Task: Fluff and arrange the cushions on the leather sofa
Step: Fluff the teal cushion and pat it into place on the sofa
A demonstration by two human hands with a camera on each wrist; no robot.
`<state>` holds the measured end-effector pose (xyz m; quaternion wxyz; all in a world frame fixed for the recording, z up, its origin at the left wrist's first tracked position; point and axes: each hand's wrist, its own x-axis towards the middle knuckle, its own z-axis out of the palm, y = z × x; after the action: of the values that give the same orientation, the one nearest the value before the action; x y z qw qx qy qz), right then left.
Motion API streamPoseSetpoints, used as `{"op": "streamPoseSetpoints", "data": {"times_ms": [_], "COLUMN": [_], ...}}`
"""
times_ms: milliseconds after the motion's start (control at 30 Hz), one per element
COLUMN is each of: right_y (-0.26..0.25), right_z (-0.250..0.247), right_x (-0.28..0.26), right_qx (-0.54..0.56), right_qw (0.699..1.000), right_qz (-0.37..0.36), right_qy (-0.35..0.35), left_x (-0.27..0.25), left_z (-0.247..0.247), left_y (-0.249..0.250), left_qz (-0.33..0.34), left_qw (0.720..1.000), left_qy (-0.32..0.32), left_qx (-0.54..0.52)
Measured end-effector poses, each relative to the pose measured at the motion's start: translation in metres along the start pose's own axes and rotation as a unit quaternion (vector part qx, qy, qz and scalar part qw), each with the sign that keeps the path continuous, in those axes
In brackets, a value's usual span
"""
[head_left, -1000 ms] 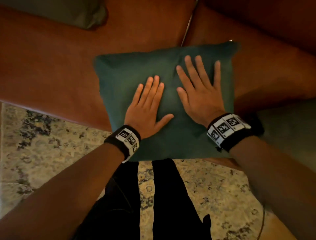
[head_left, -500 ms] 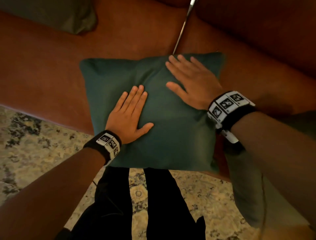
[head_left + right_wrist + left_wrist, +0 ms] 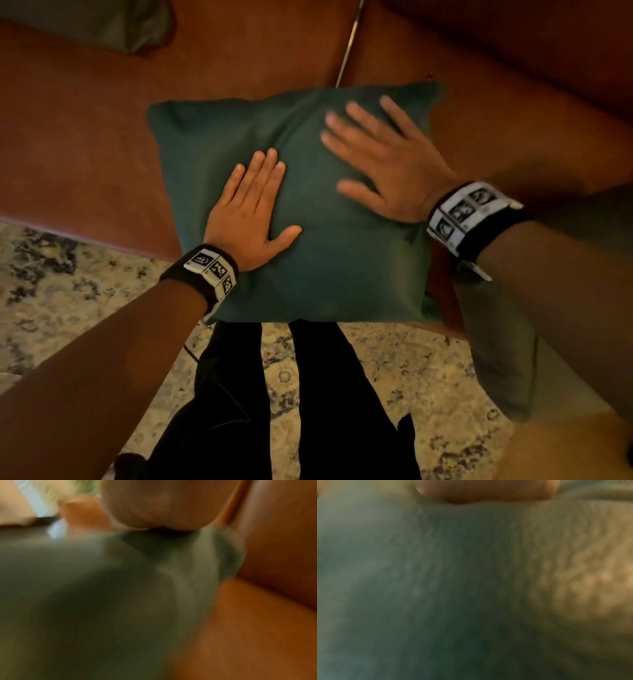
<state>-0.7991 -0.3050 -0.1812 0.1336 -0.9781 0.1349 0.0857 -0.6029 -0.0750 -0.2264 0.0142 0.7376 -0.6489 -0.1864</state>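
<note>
A dark green square cushion [image 3: 329,260] lies flat on the brown leather sofa seat [image 3: 85,144], its near edge hanging over the sofa front. My left hand [image 3: 250,209] presses flat on its left half, fingers straight and together. My right hand [image 3: 380,154] lies flat on the upper right part, fingers spread and blurred by motion. The left wrist view shows only blurred green cushion fabric [image 3: 436,581] up close. In the right wrist view the heel of the hand sits on the cushion [image 3: 120,595] beside the orange-brown sofa leather [image 3: 265,615].
A second, olive cushion [image 3: 102,24] lies on the seat at the far left. Another grey-green cushion [image 3: 496,342] hangs at the right under my right forearm. A seam [image 3: 347,44] splits the seat cushions. A patterned rug [image 3: 51,308] and black trouser legs [image 3: 239,394] lie below.
My right hand slid from the cushion's top edge down toward its right middle, fingers spreading. The left hand stays pressed in the same place.
</note>
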Motion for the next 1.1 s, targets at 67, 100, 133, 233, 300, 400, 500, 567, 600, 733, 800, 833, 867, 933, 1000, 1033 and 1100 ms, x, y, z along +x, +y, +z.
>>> {"op": "streamPoseSetpoints", "data": {"times_ms": [67,100,133,233,300,400,500,567,600,733,800,833,867,933,1000,1033,1100], "right_y": [0.001,0.004,0.004,-0.023,-0.064,-0.119,-0.15,-0.169,-0.178,-0.18,-0.164,-0.161,-0.163,-0.182,-0.206,-0.218,-0.232], "right_z": [0.022,0.028,0.03,0.027,0.023,0.043,0.083,0.1,0.104,0.076,0.059,0.058,0.064,0.097,0.129,0.138,0.14], "right_x": [-0.032,-0.045,-0.056,-0.064,-0.054,-0.055,-0.1,-0.141,-0.155,-0.154,-0.121,-0.107,-0.098,-0.114,-0.159,-0.184,-0.207], "right_qx": [-0.002,0.022,0.057,0.137,0.136,0.099,0.137,0.276,0.332,0.235,0.148,0.126,0.106,0.085,0.082,0.076,0.042], "right_qw": [0.996,0.983,0.959,0.883,0.888,0.916,0.847,0.764,0.722,0.701,0.731,0.768,0.813,0.852,0.807,0.778,0.761], "right_qz": [0.085,0.18,0.278,0.446,0.427,0.37,0.494,0.559,0.584,0.644,0.614,0.574,0.528,0.496,0.577,0.62,0.644], "right_qy": [-0.012,0.009,0.02,0.056,0.099,0.118,0.139,0.167,0.165,0.197,0.258,0.253,0.22,0.146,0.09,0.071,0.068], "left_x": [0.003,0.005,0.006,0.008,0.007,0.006,0.006,0.008,0.009,0.007,0.01,0.01,0.011,0.009,0.009,0.01,0.014], "left_z": [0.0,0.0,0.0,0.0,-0.001,0.0,0.002,0.003,0.003,0.001,0.002,0.002,0.003,0.003,0.004,0.004,0.005], "left_y": [0.004,0.003,0.003,0.0,-0.001,0.0,0.004,0.008,0.009,0.006,0.006,0.006,0.007,0.008,0.008,0.009,0.009], "left_qz": [0.005,0.003,0.001,0.005,0.007,0.015,0.027,0.029,0.026,0.024,0.024,0.022,0.022,0.032,0.038,0.036,0.028], "left_qw": [1.0,1.0,1.0,1.0,1.0,1.0,1.0,0.999,1.0,0.999,0.999,0.999,0.999,0.999,0.999,0.999,0.999], "left_qy": [0.002,0.004,0.005,0.008,0.006,0.007,0.007,0.011,0.011,0.009,0.011,0.014,0.017,0.015,0.018,0.021,0.027], "left_qx": [-0.007,-0.008,-0.009,-0.009,-0.003,0.001,0.007,0.008,0.01,0.02,0.02,0.022,0.026,0.022,0.019,0.019,0.021]}}
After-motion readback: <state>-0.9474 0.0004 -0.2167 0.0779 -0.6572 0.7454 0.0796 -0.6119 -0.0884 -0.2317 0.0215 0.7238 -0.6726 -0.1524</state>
